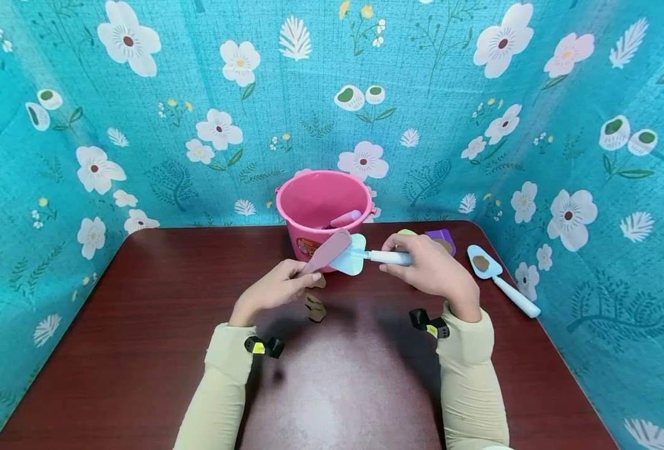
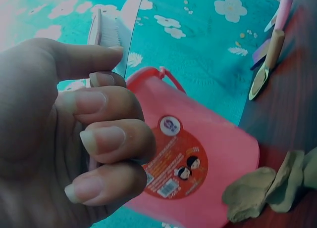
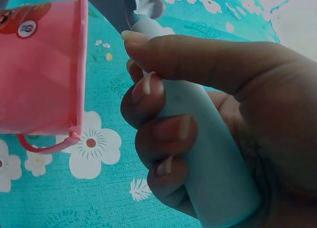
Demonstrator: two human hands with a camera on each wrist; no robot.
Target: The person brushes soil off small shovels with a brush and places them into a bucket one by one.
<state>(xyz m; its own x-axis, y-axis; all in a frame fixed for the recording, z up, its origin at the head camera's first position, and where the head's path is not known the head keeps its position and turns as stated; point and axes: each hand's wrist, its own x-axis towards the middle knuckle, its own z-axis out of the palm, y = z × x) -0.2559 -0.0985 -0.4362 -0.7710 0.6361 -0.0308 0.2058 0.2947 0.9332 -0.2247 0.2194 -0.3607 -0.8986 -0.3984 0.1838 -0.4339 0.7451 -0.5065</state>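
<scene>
Ahead of the left hand [image 1: 278,285] pinching it, a dull-pink flat-backed brush [image 1: 330,249] could be twisted loose if pressed hard against the pale-blue plastic shovel [image 1: 356,255] gripped by the right hand [image 1: 435,265].

A glossy, dark reddish-brown table [image 1: 140,325] is carrying a round pink plastic bucket [image 1: 293,232], standing upright near the far edge. Irregular brown clay-like lumps [image 1: 315,308] are lying just in front. Along the right edge, a light-blue shovel [image 1: 514,295] is cradling a brown lump [image 1: 481,263]; an angular purple object [image 1: 443,235] and a green object [image 1: 406,232], both partly hidden, are resting nearby.
</scene>
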